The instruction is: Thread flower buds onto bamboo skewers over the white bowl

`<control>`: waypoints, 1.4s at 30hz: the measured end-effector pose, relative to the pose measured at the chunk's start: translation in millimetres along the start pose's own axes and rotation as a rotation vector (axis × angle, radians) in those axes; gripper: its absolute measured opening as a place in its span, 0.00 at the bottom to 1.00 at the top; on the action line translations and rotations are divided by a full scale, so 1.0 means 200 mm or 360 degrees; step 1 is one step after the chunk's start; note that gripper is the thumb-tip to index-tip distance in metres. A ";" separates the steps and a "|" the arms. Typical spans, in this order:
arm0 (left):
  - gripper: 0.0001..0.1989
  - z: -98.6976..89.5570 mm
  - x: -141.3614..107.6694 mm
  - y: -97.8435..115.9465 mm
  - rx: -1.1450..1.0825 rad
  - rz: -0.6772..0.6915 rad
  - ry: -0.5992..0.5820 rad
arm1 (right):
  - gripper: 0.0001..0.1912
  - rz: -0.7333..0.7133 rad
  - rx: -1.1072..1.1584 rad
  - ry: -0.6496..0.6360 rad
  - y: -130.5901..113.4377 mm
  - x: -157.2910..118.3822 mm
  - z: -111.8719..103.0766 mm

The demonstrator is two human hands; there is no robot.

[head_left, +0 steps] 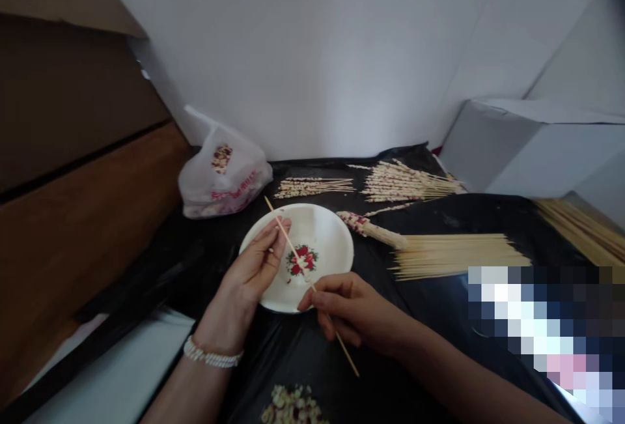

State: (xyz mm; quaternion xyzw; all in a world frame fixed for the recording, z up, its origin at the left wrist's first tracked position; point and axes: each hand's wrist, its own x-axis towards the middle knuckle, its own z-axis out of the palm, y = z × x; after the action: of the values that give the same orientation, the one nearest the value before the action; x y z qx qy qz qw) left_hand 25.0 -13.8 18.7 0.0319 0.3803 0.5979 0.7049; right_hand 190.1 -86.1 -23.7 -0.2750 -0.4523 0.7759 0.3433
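Observation:
Across a white bowl (336,241) with a red flower printed inside, a thin wooden skewer (344,344) slants from upper left to lower right. Small pale and reddish pieces sit on its middle stretch. My right hand (354,310) pinches the skewer below those pieces, its other fingers curled. My left hand (258,261), a beaded bracelet at its wrist, has its fingertips closed at the skewer's upper part, over the bowl's left side. Close to me lies a pile of small pale pieces (293,406) on the black plastic sheet (273,362).
Behind the bowl are a white plastic bag (224,176), a small group of loaded skewers (312,187) and a larger heap of loaded skewers (405,182). To the right lie a bundle (375,228) and bare skewers (459,254). White boxes (551,150) stand at the far right.

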 end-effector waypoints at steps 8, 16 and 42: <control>0.10 -0.06 0.03 0.03 -0.0162 -0.0059 -0.0049 | 0.14 0.0134 0.0150 -0.0134 0.03 -0.01 0.02; 0.07 -0.08 0.04 0.05 -0.0179 0.0020 -0.0090 | 0.14 0.0332 0.0218 -0.0243 0.05 -0.04 0.04; 0.08 -0.08 0.05 0.04 -0.0150 0.0096 -0.0125 | 0.14 0.0368 0.0300 -0.0283 0.04 -0.03 0.06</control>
State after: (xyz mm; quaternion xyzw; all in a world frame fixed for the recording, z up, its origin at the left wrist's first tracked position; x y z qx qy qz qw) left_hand 8.5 -9.7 6.0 0.0337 0.3225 0.6344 0.7017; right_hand 183.3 -100.0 -25.0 -0.2220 -0.3717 0.8703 0.2347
